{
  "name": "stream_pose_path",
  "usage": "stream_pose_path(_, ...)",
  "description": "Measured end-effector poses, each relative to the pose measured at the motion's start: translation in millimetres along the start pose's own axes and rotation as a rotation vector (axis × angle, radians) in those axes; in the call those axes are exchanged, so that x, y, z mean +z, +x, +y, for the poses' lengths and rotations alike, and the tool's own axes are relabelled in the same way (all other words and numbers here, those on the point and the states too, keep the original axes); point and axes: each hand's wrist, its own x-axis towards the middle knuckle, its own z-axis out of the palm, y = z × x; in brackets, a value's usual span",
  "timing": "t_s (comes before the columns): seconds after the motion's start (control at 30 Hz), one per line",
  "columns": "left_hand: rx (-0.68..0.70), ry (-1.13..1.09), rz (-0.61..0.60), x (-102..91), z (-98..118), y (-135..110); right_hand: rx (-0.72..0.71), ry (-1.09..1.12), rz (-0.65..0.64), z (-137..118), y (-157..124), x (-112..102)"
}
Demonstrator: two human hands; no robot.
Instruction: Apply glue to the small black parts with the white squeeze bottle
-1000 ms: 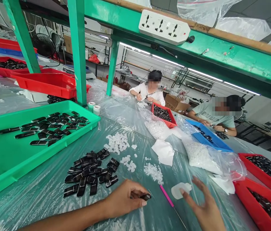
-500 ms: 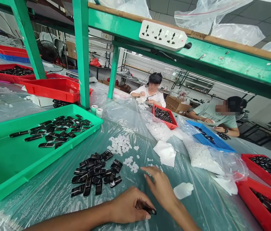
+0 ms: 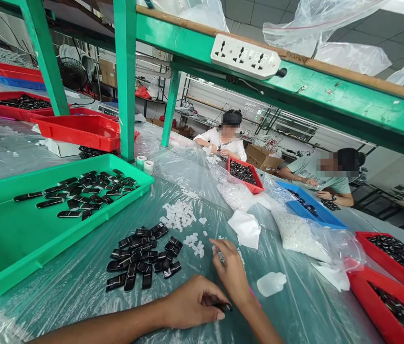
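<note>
My left hand (image 3: 195, 302) rests on the plastic-covered table, its fingers closed around a small black oblong part (image 3: 223, 307). My right hand (image 3: 231, 272) reaches across above it, fingertips pinched at a scatter of tiny white pieces (image 3: 238, 254). Just to the left lies a pile of black parts (image 3: 141, 257) and further white pieces (image 3: 178, 215). A small white squeeze bottle (image 3: 271, 284) lies to the right of my right hand. A pink stick peeks out beside my right wrist.
A green tray (image 3: 5, 239) with several black parts sits at the left. Red trays (image 3: 374, 298) of black parts stand at the right, a bag of white pieces (image 3: 298, 234) and a blue tray (image 3: 305, 210) beyond. Two people work across the table under a green shelf frame.
My right hand swung from the right side of the table leftward over my left hand to the small white pieces and closed its fingertips there. My left hand kept hold of the black part.
</note>
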Motion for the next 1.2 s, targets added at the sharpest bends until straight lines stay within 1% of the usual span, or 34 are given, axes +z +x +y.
stream_pose_path(0.1,-0.027,-0.141,0.034,0.2,-2.6,2.8,0.109,0.159,0.073,3.9,-15.5,-15.9)
stream_pose_path(0.2,-0.056,-0.25,0.054,-0.6,-2.0,5.6,0.264,0.41,0.161,8.5,-33.9,-23.4)
stream_pose_path(0.33,-0.034,-0.35,0.068,-2.6,-1.2,8.6,0.484,0.675,0.281,9.1,-58.2,-18.4)
stream_pose_path(0.37,-0.021,-0.365,0.067,-2.9,-1.6,9.2,0.518,0.702,0.307,8.0,-62.9,-15.9)
stream_pose_path(0.43,0.002,-0.376,0.065,-3.5,-3.2,10.2,0.544,0.72,0.352,4.7,-69.1,-11.2)
stream_pose_path(0.5,0.016,-0.37,0.057,-3.9,-4.8,10.7,0.523,0.71,0.369,1.0,-71.1,-8.1)
stream_pose_path(0.6,0.017,-0.332,0.044,-4.6,-5.3,10.5,0.482,0.686,0.344,-3.1,-69.4,-6.5)
stream_pose_path(0.73,0.018,-0.253,0.049,-5.0,-0.5,8.7,0.451,0.65,0.365,-5.6,-69.2,-4.6)
stream_pose_path(0.83,0.036,-0.192,0.078,-4.7,4.5,7.4,0.388,0.528,0.357,-6.2,-73.0,-1.9)
stream_pose_path(0.9,0.046,-0.196,0.088,-4.7,6.3,7.1,0.327,0.421,0.371,-6.1,-76.2,0.1)
stream_pose_path(1.0,0.037,-0.24,0.064,-6.2,6.5,7.9,0.226,0.319,0.371,-5.9,-80.3,3.2)
stream_pose_path(1.07,0.027,-0.249,0.047,-8.1,6.3,8.6,0.177,0.296,0.355,-6.4,-82.3,5.1)
stream_pose_path(1.2,0.024,-0.213,0.029,-10.5,7.4,8.9,0.194,0.302,0.345,-10.1,-82.9,6.1)
